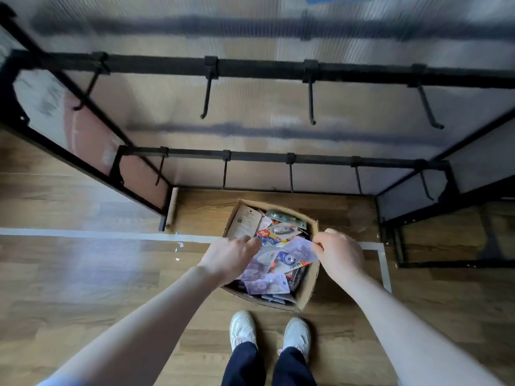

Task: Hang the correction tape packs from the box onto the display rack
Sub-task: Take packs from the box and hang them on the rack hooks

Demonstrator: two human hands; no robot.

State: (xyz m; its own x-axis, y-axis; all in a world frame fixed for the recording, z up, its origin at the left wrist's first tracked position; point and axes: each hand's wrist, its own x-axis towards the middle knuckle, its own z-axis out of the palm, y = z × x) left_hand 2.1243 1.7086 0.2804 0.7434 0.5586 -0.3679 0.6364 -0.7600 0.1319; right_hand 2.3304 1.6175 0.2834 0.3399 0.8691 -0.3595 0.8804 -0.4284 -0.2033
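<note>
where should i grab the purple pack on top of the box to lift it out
Pinch the purple pack at its free upper right edge, coming from above on the right, much as the right hand pinches it. It lies flat and slightly tilted over the pile in the box, so only its edges are exposed.

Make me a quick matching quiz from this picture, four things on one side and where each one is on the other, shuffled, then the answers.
Things
1. box
2. hooks
3. right hand
4. shoes

Places
A. on the rack's bars
B. pinching a pack over the box
C. on the floor under the rack
D. bottom of the view, behind the box

Pairs: 1-C, 2-A, 3-B, 4-D
</note>
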